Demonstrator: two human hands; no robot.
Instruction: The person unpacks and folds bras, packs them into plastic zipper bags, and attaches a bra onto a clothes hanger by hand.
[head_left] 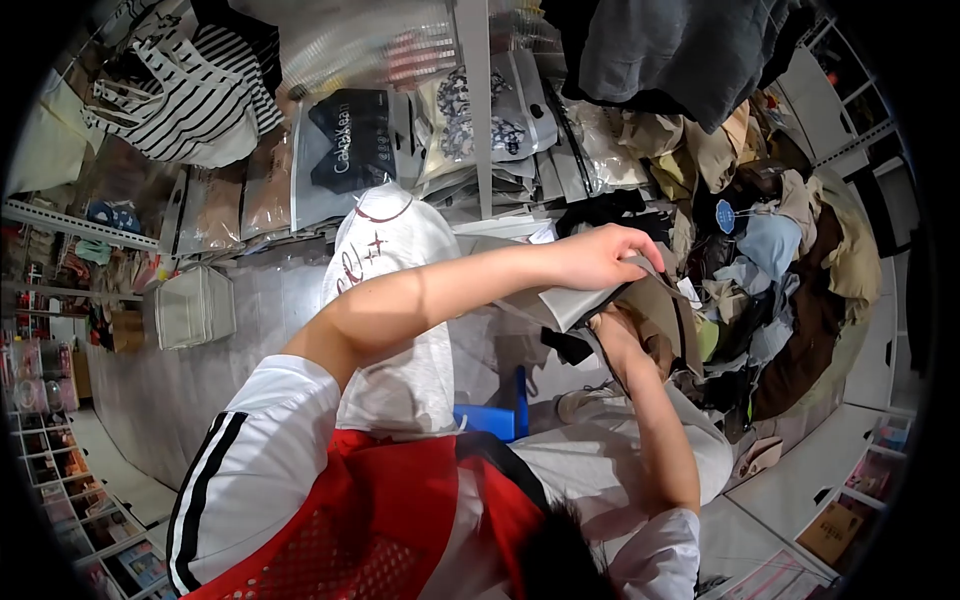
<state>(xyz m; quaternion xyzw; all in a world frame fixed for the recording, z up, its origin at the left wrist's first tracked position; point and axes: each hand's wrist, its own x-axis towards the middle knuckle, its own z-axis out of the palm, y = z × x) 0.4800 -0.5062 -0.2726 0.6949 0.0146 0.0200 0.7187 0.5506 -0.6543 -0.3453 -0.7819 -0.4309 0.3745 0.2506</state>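
My left hand (pixel 605 255) reaches across from the left, its thumb and fingers pinched on the upper edge of a grey and clear plastic garment bag (pixel 575 303). Below it, my right hand (pixel 617 328) is partly inside the bag's opening. Its fingers are hidden there, so their hold cannot be seen. Beige-brown fabric (pixel 662 325) shows beside the right hand, at the bag's right side. To the right lies a large heap of loose garments (pixel 770 245) in beige, black, brown and light blue.
Packaged garments (pixel 345 150) line the lower shelf ahead, behind a metal post (pixel 474 110). A striped top (pixel 190 95) and dark clothes (pixel 680 55) hang above. A white wire basket (pixel 195 308) stands on the floor at left. A blue plastic piece (pixel 487 421) is below my arms.
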